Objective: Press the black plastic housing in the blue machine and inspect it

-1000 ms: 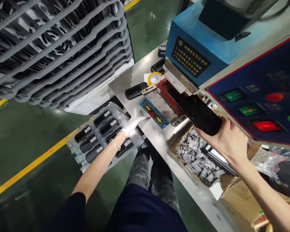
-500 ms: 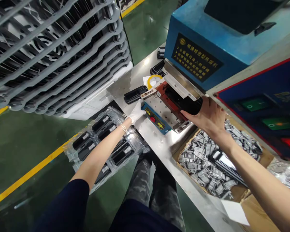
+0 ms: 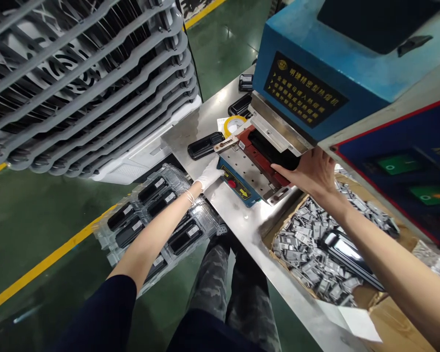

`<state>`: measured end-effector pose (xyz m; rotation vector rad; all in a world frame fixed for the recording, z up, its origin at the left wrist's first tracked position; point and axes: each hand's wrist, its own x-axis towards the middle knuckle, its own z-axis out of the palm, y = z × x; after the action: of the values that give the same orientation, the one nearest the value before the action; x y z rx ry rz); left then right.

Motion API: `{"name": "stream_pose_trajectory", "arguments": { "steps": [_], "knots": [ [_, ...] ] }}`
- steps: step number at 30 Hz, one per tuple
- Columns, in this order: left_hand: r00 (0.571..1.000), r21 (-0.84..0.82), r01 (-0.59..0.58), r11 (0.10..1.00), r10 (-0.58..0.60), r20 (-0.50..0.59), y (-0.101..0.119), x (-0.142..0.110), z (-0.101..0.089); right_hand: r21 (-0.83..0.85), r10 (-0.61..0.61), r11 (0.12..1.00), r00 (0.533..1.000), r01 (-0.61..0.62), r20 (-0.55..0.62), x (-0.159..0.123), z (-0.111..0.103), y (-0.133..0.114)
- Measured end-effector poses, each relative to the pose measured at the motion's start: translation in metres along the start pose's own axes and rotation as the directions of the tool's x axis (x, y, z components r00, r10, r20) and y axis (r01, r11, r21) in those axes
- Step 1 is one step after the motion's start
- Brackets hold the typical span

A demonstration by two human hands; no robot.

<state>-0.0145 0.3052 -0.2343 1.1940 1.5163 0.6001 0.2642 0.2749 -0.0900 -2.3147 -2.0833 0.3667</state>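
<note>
Black part now seated, perhaps crosswise.

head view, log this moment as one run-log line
left hand: gloved, at blue button panel | right hand: on black part in red fixture | beside: box of metal clips

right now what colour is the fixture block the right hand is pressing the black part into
Red: the fixture block under the right hand shows best in the head view.
</note>
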Motion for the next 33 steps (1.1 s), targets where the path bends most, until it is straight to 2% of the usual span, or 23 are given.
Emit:
{"name": "stream_pose_trajectory", "arguments": {
  "steps": [8,12,14,16,18,20,22,24,26,29,33],
  "knots": [
    [1.000,-0.007,0.011,1.000,-0.011,-0.008,-0.005,0.005,0.001,0.120,0.040,0.992,0.997,-0.047,0.064,0.005,0.004,-0.004],
    [1.000,-0.011,0.000,1.000,0.000,0.002,-0.010,0.008,0.003,0.291,0.066,0.954,0.997,-0.076,0.042,0.011,0.011,0.003],
    [1.000,-0.022,-0.003,1.000,0.004,0.002,-0.012,0.010,0.004,0.411,0.138,0.903,0.990,-0.122,-0.010,-0.002,0.018,0.008],
    [1.000,-0.034,0.005,0.999,-0.006,-0.010,-0.015,0.011,0.005,0.551,0.258,0.816,0.963,-0.172,-0.082,-0.034,0.034,0.010],
    [0.999,-0.046,0.022,0.999,-0.023,-0.031,-0.017,0.014,0.005,0.699,0.424,0.677,0.898,-0.230,-0.115,-0.077,0.062,0.008],
    [0.998,-0.062,0.032,0.998,-0.035,-0.050,-0.018,0.016,0.003,0.824,0.541,0.482,0.841,-0.298,-0.012,-0.118,0.100,0.001],
    [0.997,-0.084,0.036,0.996,-0.041,-0.060,-0.018,0.018,0.001,0.891,0.513,0.286,0.842,-0.353,0.169,-0.142,0.141,-0.013],
    [0.997,-0.107,0.038,0.994,-0.045,-0.066,-0.017,0.019,-0.001,0.921,0.473,0.148,0.843,-0.361,0.255,-0.146,0.174,-0.030],
    [0.996,-0.126,0.041,0.991,-0.050,-0.071,-0.015,0.019,0.000,0.948,0.430,0.053,0.864,-0.313,0.262,-0.134,0.193,-0.048],
    [0.994,-0.157,0.048,0.986,-0.063,-0.093,-0.008,0.014,0.004,0.973,0.402,-0.045,0.887,-0.227,0.225,-0.113,0.201,-0.068],
    [0.983,-0.234,0.067,0.970,-0.104,-0.150,0.007,0.002,0.013,0.969,0.396,-0.115,0.884,-0.220,0.248,-0.108,0.198,-0.075]
  ]
}}
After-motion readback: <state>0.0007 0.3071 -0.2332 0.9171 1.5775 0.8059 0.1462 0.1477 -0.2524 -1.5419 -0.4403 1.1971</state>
